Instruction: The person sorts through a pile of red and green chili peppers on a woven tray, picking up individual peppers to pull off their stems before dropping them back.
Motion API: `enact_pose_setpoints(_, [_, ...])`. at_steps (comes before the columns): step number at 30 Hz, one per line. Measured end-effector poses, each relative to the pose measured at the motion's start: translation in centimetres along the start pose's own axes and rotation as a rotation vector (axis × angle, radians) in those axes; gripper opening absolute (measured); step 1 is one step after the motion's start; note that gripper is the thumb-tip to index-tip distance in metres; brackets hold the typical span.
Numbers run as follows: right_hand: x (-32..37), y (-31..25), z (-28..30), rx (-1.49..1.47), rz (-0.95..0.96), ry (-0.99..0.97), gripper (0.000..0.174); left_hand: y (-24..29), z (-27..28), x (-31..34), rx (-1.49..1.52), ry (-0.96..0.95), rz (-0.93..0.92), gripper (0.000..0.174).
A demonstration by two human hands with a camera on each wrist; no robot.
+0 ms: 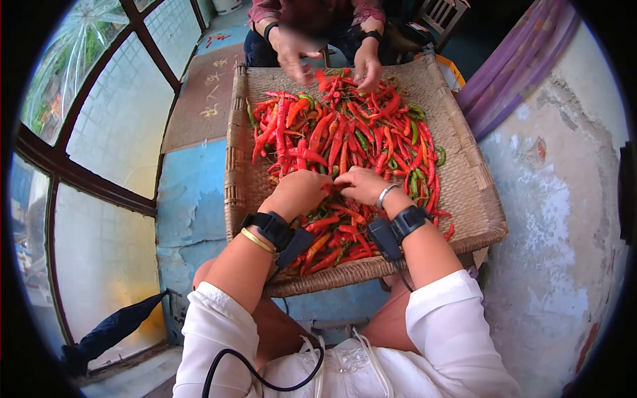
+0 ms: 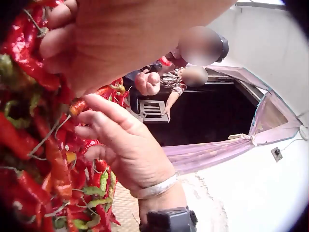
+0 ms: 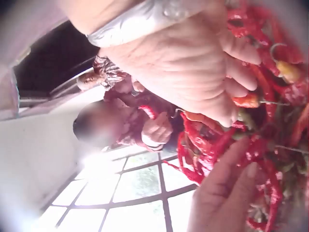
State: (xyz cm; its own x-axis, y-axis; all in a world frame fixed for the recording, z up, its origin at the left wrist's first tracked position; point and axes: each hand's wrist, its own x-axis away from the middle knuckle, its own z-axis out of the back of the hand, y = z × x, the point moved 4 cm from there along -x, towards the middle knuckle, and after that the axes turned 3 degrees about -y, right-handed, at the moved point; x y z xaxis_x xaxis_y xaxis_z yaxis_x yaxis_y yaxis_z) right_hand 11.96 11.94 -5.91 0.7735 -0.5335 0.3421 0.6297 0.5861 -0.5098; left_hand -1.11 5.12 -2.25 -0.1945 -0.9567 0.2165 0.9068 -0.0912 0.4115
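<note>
Both bare hands meet close together over a heap of chili peppers [image 1: 345, 142], mostly red with some orange and green. My left hand [image 1: 300, 194] has its fingers bent down into the heap, with thumb and forefinger at a red chili pepper [image 3: 256, 147] in the right wrist view. Just beside it, my right hand [image 1: 366, 186] pinches an orange-red chili pepper [image 3: 247, 100] with a thin stem between thumb and fingers. The fingertips of both hands are partly hidden among the peppers in the head view.
The heap lies in a shallow woven basket tray [image 1: 478, 212] above my knees. Across it sits another person, whose hands [image 1: 368, 65] hover at the tray's far side. Windows [image 1: 109, 126] stand on the left, a peeling wall [image 1: 544, 199] on the right, and a folded umbrella [image 1: 119, 331] leans at lower left.
</note>
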Motion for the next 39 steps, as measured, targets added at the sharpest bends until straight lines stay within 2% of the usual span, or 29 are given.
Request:
enact_pose_setpoints(2, [-0.4, 0.7, -0.9, -0.001, -0.044, -0.030, 0.033, 0.0, 0.0, 0.0, -0.018, -0.033, -0.007, 0.021])
enact_pose_setpoints(4, [-0.5, 0.6, -0.6, 0.020, 0.040, 0.106, 0.029, 0.0, 0.2, 0.1, -0.038, -0.064, -0.005, 0.023])
enact_pose_setpoints(5, [-0.5, 0.6, -0.4, 0.016, 0.039, 0.109, 0.029, 0.1, 0.2, 0.1, -0.042, -0.067, -0.007, 0.023])
enact_pose_setpoints(7, [-0.1, 0.5, 1.3, -0.335, 0.002, 0.254, 0.022, 0.1, 0.8, -0.1, -0.078, 0.002, 0.040, 0.025])
enact_pose_setpoints(8, [0.2, 0.0, 1.9, -0.333, 0.006, 0.255, 0.022, 0.2, 1.0, -0.1, -0.079, 0.006, 0.041, 0.025])
enact_pose_setpoints(10, [1.2, -1.2, 3.1, -0.589, 0.053, 0.257, 0.015, 0.7, 2.3, 0.2, 0.042, 0.266, 0.016, 0.021])
enact_pose_setpoints(11, [2.1, -2.6, 3.9, -0.634, 0.050, 0.174, 0.014, 0.8, 2.3, 0.1, 0.042, 0.268, 0.017, 0.021])
enact_pose_setpoints(12, [2.8, -3.2, 4.3, -0.632, 0.050, 0.174, 0.014, 1.1, 2.6, 0.2, 0.083, 0.361, -0.055, 0.021])
enact_pose_setpoints(13, [3.4, -3.7, 4.0, -0.734, 0.069, 0.010, 0.014, 1.4, 2.8, 0.4, 0.125, 0.453, -0.128, 0.021])
enact_pose_setpoints(14, [4.1, -4.3, 3.9, -0.833, 0.086, -0.156, 0.014, 1.3, 2.7, 0.3, 0.129, 0.453, -0.127, 0.021])
enact_pose_setpoints(15, [4.8, -4.9, 4.3, -0.825, 0.125, -0.217, 0.014, 1.3, 2.1, 0.0, 0.110, 0.315, -0.150, 0.022])
enact_pose_setpoints(16, [5.4, -4.9, 4.8, -0.824, 0.124, -0.219, 0.014, 1.3, 1.6, -0.1, 0.090, 0.178, -0.173, 0.023])
enact_pose_setpoints(20, [6.5, -2.2, 7.1, -0.866, 0.055, -0.151, 0.015, 0.4, 1.5, 0.1, 0.017, 0.239, -0.108, 0.022])
enact_pose_setpoints(22, [6.5, -1.2, 9.3, -0.988, 0.123, 0.246, 0.021, 0.0, 1.5, 0.1, -0.016, 0.242, -0.058, 0.021])
enact_pose_setpoints(23, [6.2, -1.6, 9.3, -0.988, 0.123, 0.244, 0.021, -0.2, 1.5, 0.1, -0.053, 0.241, -0.009, 0.020])
enact_pose_setpoints(25, [6.1, -1.7, 10.2, -1.263, 0.122, 0.739, 0.026, -0.3, 1.2, 0.0, -0.061, 0.207, 0.018, 0.022])
enact_pose_setpoints(26, [5.3, -0.8, 9.7, -1.267, 0.123, 0.740, 0.026, -0.4, 1.1, 0.0, -0.070, 0.174, 0.043, 0.024])
enact_pose_setpoints(28, [2.4, 2.4, 7.0, -0.796, -0.063, 0.618, 0.036, -0.5, 1.1, -0.1, -0.074, 0.147, 0.048, 0.023])
enact_pose_setpoints(30, [0.4, 2.2, 4.8, -0.492, 0.014, 0.414, 0.039, -0.5, 0.9, -0.3, -0.073, 0.124, 0.051, 0.023])
enact_pose_setpoints(32, [-0.1, 0.2, 3.4, -0.349, 0.081, 0.293, 0.039, -0.7, 0.6, -0.3, -0.080, 0.167, 0.047, 0.022])
enact_pose_setpoints(34, [-1.3, 1.0, 1.1, -0.035, 0.149, 0.356, 0.035, -0.6, 0.3, -0.1, -0.095, 0.160, 0.030, 0.022])
enact_pose_setpoints(35, [-1.0, 0.2, 1.1, -0.029, 0.088, 0.303, 0.031, -0.4, 0.4, -0.3, -0.112, 0.163, 0.004, 0.022])
enact_pose_setpoints(39, [-1.6, 0.5, -0.5, -0.004, 0.063, 0.317, 0.029, -0.5, -0.3, -0.5, -0.143, 0.164, -0.021, 0.022])
